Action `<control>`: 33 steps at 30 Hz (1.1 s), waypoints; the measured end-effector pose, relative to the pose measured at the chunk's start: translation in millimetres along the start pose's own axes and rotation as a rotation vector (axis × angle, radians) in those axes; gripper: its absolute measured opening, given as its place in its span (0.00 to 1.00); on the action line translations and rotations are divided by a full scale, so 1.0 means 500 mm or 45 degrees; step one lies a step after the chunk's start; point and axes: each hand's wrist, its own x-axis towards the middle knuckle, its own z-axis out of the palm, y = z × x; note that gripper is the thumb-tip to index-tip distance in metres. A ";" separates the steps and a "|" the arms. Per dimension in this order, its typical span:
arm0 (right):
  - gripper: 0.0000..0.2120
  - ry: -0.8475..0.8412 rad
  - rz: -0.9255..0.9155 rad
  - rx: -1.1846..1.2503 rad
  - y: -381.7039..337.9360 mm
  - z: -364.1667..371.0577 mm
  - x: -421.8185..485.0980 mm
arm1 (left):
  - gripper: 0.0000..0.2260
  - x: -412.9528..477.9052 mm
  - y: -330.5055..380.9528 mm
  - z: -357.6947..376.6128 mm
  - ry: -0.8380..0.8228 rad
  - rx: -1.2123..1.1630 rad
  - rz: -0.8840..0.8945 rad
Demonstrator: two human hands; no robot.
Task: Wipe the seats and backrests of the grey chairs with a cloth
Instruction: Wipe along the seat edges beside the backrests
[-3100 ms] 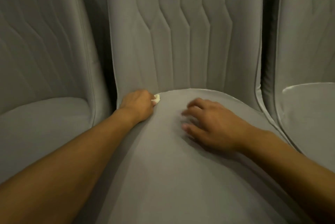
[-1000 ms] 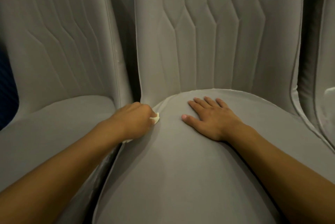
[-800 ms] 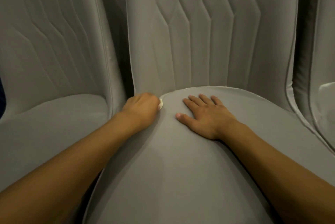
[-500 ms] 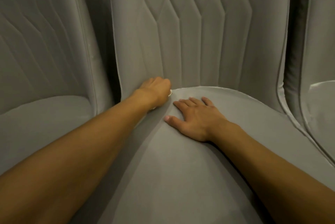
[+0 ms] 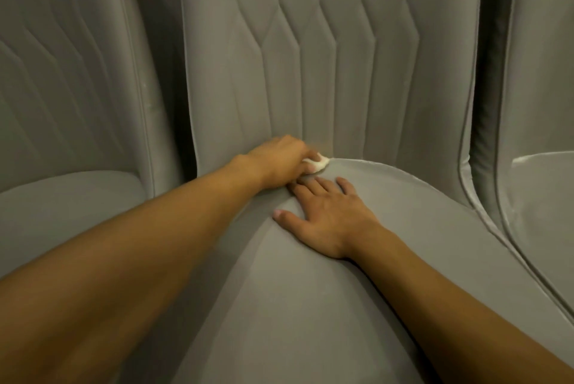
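At frame centre the left hand (image 5: 279, 157) clenches a small cloth (image 5: 318, 163), soft and light, best bunched; the right hand (image 5: 323, 213) lies flat, released, on the seat (image 5: 310, 290).

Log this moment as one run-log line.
left hand: grips cloth at crease below backrest | right hand: flat on middle chair seat | stage: wiping seat's rear edge

The middle grey chair's seat (image 5: 310, 306) bore the right hand (image 5: 326, 219), palm flat. A small white cloth (image 5: 317, 163), gripped by the left hand (image 5: 279, 160), touched its back edge.
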 end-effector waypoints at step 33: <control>0.41 0.118 -0.045 0.041 0.012 0.023 0.011 | 0.17 0.109 0.119 0.023 0.072 -0.086 0.159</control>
